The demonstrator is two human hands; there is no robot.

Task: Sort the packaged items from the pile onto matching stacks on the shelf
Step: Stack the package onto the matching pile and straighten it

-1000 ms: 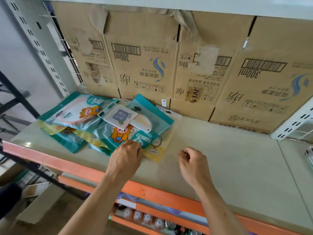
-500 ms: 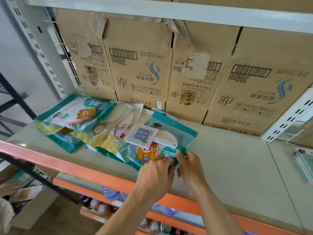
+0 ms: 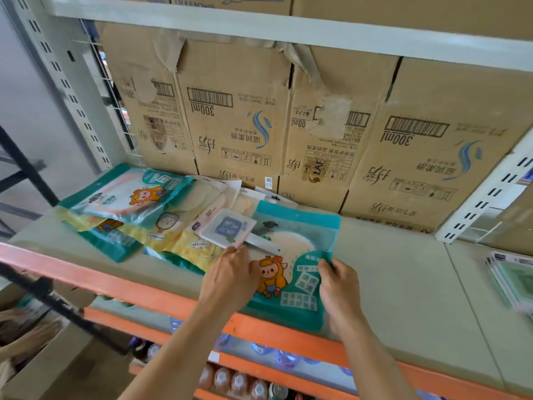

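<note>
Pouch [image 3: 300, 249], teal, yellow cartoon girl, gripped by left hand [image 3: 230, 280], right hand [image 3: 340, 287]

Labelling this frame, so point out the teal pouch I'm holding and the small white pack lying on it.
teal pouch [image 3: 298, 241], head view, on its clear window.
small white pack [image 3: 227, 228], head view, on its blue label.

Hands [image 3: 284, 280] hold teal packet [image 3: 297, 255] (shelf edge).

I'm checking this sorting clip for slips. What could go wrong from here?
The small pack lying on the teal pouch could slide off if the pouch tilts. The pouch overhangs the shelf edge, held only by the left hand and right hand at its sides; a slip could drop it.
</note>
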